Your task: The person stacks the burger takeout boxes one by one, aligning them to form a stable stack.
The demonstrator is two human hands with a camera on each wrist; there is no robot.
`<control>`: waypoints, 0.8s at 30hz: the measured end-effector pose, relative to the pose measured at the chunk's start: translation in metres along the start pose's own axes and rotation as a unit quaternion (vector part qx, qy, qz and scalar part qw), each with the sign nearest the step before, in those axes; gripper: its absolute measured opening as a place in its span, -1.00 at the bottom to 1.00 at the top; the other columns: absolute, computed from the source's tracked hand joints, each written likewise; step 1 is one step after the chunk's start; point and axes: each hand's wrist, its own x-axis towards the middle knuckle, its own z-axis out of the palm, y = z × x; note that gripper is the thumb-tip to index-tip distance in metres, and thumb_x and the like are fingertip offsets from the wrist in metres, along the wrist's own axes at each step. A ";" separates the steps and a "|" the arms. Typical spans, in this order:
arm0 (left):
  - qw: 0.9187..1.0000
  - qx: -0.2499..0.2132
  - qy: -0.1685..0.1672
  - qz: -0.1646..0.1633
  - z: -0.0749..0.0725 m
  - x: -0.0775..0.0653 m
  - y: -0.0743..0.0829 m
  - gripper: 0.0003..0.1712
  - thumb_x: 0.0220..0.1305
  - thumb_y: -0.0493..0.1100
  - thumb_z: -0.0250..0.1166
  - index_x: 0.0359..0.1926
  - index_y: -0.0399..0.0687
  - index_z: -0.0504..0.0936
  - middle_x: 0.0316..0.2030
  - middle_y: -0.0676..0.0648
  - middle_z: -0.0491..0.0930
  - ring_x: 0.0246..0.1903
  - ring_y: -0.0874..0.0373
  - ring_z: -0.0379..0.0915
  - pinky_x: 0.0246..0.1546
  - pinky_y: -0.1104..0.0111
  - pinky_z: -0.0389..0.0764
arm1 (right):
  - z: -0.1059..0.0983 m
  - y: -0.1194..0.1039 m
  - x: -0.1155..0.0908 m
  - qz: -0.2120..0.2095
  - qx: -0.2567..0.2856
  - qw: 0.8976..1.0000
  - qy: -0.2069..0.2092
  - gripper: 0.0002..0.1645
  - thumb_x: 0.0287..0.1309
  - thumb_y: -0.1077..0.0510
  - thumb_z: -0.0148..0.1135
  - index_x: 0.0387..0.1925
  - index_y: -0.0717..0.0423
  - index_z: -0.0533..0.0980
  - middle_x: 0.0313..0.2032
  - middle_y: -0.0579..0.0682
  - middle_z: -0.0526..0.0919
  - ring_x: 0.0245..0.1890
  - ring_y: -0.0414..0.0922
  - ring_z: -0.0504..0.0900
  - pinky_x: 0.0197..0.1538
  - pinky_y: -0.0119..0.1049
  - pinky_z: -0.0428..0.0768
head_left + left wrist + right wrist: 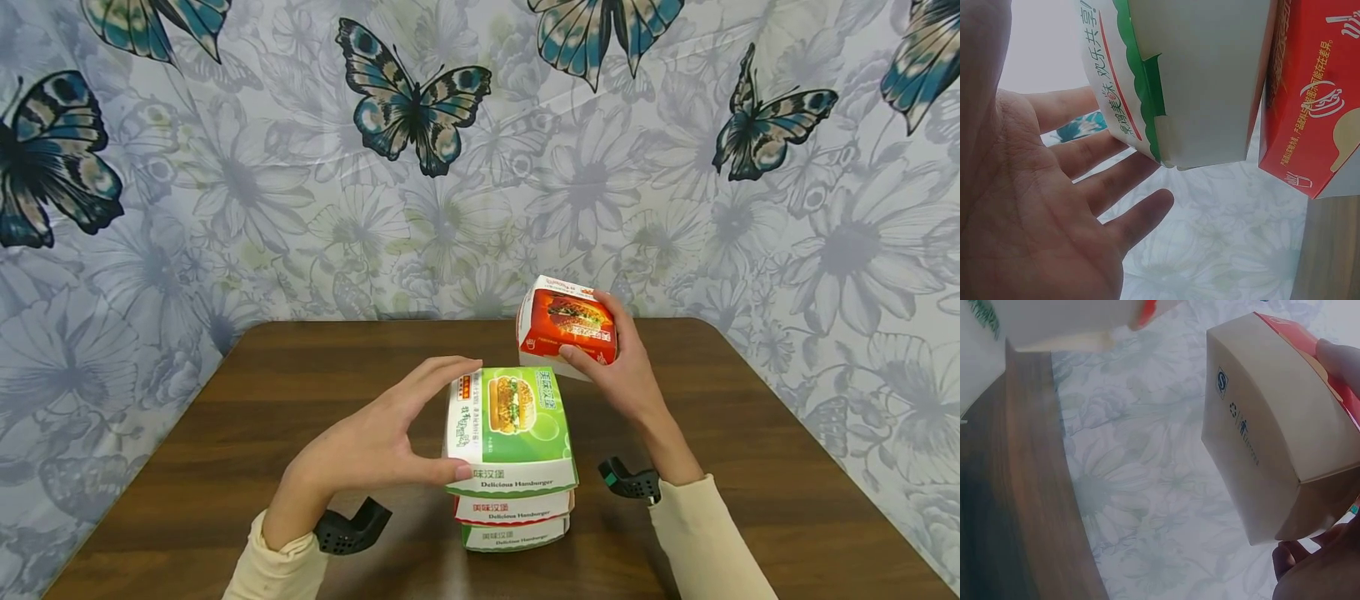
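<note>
A green-and-white hamburger box (525,421) tops a stack, above a red-edged hamburger box (513,507) and a green-edged one (516,535). My left hand (367,437) spans the top box's left side, thumb on the front, fingers at the back. In the left wrist view, the fingers of the left hand (1079,169) reach behind a green-edged box (1204,81). Behind the stack and to its right, my right hand (618,367) grips a red hamburger box (566,321), tilted and raised. The right wrist view shows that box's white underside (1235,425).
The stack stands on a brown wooden table (337,367). A cloth backdrop (465,233) with butterflies and flowers hangs behind the table's far edge. Black wrist devices sit on the left wrist (352,527) and right wrist (630,482).
</note>
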 end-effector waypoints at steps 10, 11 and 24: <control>1.000 0.000 0.000 -0.001 0.000 0.000 -0.001 0.04 -0.04 0.38 0.38 0.42 0.52 0.04 0.37 0.31 0.07 0.29 0.28 0.16 0.21 0.10 0.40 | -0.004 -0.001 0.001 0.000 0.000 1.000 0.016 -0.03 0.08 0.00 0.38 0.42 -0.37 0.05 0.29 -0.08 0.23 0.12 -0.05 0.35 -0.03 -0.40 0.55; 1.000 0.000 0.001 -0.001 0.000 0.000 -0.002 0.04 -0.03 0.38 0.38 0.42 0.52 0.04 0.37 0.31 0.07 0.29 0.28 0.16 0.21 0.10 0.40 | -0.005 -0.002 0.001 0.000 -0.001 1.000 0.017 -0.03 0.08 0.00 0.38 0.42 -0.37 0.05 0.29 -0.08 0.23 0.12 -0.05 0.35 -0.03 -0.39 0.55; 1.000 -0.003 -0.001 0.008 -0.001 0.000 -0.003 0.04 -0.02 0.37 0.38 0.42 0.51 0.04 0.38 0.30 0.07 0.31 0.28 0.14 0.22 0.08 0.39 | -0.006 -0.011 0.000 -0.010 0.002 1.000 0.023 -0.04 0.09 0.02 0.38 0.41 -0.41 0.07 0.36 -0.13 0.16 0.11 -0.06 0.34 -0.04 -0.41 0.55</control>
